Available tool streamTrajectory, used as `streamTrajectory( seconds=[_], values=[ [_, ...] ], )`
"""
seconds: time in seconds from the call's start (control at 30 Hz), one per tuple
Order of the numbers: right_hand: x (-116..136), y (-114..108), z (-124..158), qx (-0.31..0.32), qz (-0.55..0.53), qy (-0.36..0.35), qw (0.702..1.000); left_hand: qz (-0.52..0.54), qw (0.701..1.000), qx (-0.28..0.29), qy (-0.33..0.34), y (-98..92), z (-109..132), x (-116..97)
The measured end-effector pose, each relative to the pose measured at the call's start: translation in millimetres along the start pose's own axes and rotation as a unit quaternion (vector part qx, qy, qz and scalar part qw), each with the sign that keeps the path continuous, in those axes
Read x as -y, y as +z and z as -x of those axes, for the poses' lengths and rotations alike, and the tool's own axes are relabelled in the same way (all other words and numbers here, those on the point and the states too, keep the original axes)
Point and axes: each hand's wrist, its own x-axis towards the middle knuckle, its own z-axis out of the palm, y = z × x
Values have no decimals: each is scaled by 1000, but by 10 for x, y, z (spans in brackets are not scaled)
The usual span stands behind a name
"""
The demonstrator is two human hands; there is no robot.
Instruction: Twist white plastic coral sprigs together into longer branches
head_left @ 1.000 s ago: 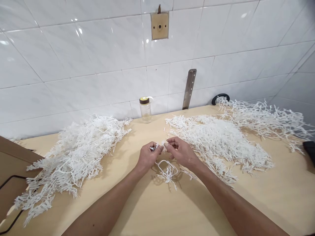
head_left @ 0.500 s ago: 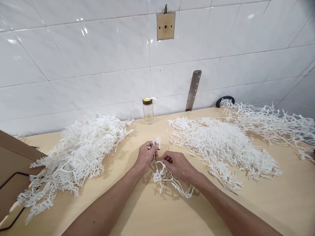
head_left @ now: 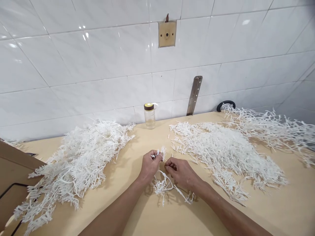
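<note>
My left hand (head_left: 149, 166) is closed, pinching a small bunch of white branching plastic sprigs (head_left: 163, 151) whose tips stick up past the thumb. Close beside it, on the right, my right hand (head_left: 181, 171) has its thumb and forefinger pressed together. What sits in that pinch, if anything, is too small to make out. Below both hands a loose tangle of white branched strands (head_left: 162, 186) hangs or lies just over the table, curving up toward the fingers.
A big heap of white sprigs (head_left: 88, 157) lies left, another heap (head_left: 228, 147) right, and longer branched strands (head_left: 273, 126) far right. A lidded clear bottle (head_left: 149, 118) stands near the tiled wall. A metal strip (head_left: 195, 95) leans there. A brown cardboard piece (head_left: 17, 177) is at left.
Both hands have shifted slightly right and lower in the view, as has the whole scene. My left hand still grips the sprigs; the right fingers stay pinched close by.
</note>
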Motion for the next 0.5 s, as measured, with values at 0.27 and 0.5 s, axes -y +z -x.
streamTrajectory(
  seconds=[0.27, 0.5],
  values=[
    [-111, -14, -35, -32, -46, 22, 998, 1, 1000, 25, 8, 6, 24, -37],
    [-146, -228, -116, -131, -82, 67, 986, -30, 999, 37, 19, 10, 59, -2]
  ],
)
